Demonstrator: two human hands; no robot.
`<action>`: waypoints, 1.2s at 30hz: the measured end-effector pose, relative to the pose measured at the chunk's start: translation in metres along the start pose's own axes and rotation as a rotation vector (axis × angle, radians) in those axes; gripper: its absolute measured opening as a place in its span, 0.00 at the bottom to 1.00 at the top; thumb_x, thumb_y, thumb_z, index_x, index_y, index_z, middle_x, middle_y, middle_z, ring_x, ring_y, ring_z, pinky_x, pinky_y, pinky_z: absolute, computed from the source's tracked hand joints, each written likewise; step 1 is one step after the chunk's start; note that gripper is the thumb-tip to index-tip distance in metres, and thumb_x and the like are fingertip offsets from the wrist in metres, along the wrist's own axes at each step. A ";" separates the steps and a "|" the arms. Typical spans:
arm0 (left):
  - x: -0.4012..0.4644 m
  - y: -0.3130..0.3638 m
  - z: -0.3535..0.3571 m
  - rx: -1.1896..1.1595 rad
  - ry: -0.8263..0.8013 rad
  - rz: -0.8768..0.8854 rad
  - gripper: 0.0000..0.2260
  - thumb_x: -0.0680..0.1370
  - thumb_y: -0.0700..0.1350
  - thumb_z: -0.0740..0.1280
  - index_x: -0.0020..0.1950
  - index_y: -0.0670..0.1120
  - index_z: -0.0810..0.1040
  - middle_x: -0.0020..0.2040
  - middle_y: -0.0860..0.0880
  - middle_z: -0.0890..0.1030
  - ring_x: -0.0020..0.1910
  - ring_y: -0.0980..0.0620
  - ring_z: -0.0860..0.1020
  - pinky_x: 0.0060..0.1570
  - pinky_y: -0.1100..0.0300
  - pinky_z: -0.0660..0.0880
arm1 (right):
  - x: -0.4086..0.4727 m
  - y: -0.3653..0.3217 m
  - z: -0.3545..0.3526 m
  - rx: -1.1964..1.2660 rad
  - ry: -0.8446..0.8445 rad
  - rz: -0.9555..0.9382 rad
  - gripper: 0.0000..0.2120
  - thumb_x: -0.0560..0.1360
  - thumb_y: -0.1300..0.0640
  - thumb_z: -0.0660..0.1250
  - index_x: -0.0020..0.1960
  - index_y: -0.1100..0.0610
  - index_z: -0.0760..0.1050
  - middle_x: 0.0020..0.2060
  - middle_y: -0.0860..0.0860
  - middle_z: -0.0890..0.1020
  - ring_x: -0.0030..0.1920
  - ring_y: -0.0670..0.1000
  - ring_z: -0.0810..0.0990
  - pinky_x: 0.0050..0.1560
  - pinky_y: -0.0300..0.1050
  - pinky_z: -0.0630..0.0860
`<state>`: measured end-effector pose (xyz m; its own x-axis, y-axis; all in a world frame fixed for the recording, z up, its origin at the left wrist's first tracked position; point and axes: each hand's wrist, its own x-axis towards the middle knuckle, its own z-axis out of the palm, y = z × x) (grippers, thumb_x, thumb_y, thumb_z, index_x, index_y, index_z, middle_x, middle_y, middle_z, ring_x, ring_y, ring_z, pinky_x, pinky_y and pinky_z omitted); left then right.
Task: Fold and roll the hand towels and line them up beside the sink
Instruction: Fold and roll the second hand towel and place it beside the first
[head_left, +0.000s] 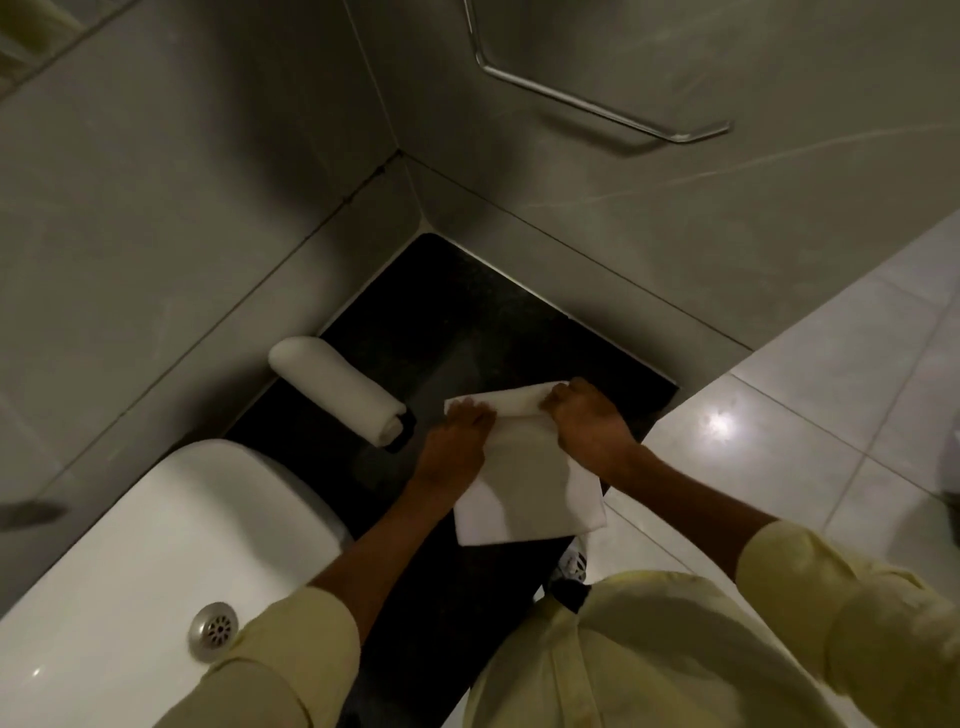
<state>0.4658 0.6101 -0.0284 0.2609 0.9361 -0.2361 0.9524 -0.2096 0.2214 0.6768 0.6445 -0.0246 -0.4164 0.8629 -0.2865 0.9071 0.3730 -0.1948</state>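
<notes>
A folded white hand towel (530, 488) lies flat on the black countertop (452, 322), its near end hanging over the front edge. Its far end is curled into a small roll. My left hand (460, 431) presses on the left end of that roll and my right hand (584, 421) grips the right end. A finished rolled white towel (335, 387) lies on the counter to the left, against the back wall, apart from my hands. The white sink (156, 545) with its metal drain (214, 629) fills the lower left.
Grey tiled walls meet in a corner behind the counter. A metal towel rail (597, 104) is fixed to the right wall. Glossy white floor tiles (810, 405) lie right of the counter edge. My pale yellow sleeves and shirt fill the bottom of the view.
</notes>
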 end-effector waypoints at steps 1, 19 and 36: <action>0.004 0.000 -0.003 -0.014 -0.030 -0.034 0.22 0.80 0.36 0.60 0.74 0.44 0.68 0.74 0.41 0.69 0.73 0.41 0.68 0.69 0.49 0.69 | 0.005 0.003 -0.009 0.051 -0.032 0.041 0.23 0.77 0.59 0.67 0.71 0.54 0.71 0.66 0.57 0.74 0.65 0.59 0.74 0.65 0.51 0.73; -0.013 0.012 -0.013 -0.157 0.042 -0.160 0.19 0.78 0.35 0.62 0.69 0.45 0.75 0.69 0.43 0.76 0.67 0.42 0.74 0.69 0.55 0.67 | -0.020 -0.005 0.005 -0.047 0.175 -0.086 0.15 0.70 0.59 0.73 0.56 0.58 0.80 0.53 0.57 0.82 0.52 0.58 0.80 0.56 0.52 0.75; 0.013 0.027 -0.048 -0.065 -0.523 -0.174 0.32 0.78 0.42 0.65 0.79 0.47 0.54 0.80 0.43 0.54 0.77 0.42 0.56 0.75 0.53 0.55 | -0.001 -0.018 -0.018 -0.039 -0.218 0.026 0.31 0.69 0.54 0.75 0.70 0.55 0.71 0.68 0.56 0.70 0.65 0.59 0.71 0.65 0.54 0.72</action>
<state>0.4876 0.6301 0.0195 0.1604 0.6864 -0.7093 0.9810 -0.0311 0.1917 0.6618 0.6429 -0.0041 -0.3927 0.7798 -0.4876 0.9175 0.3684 -0.1497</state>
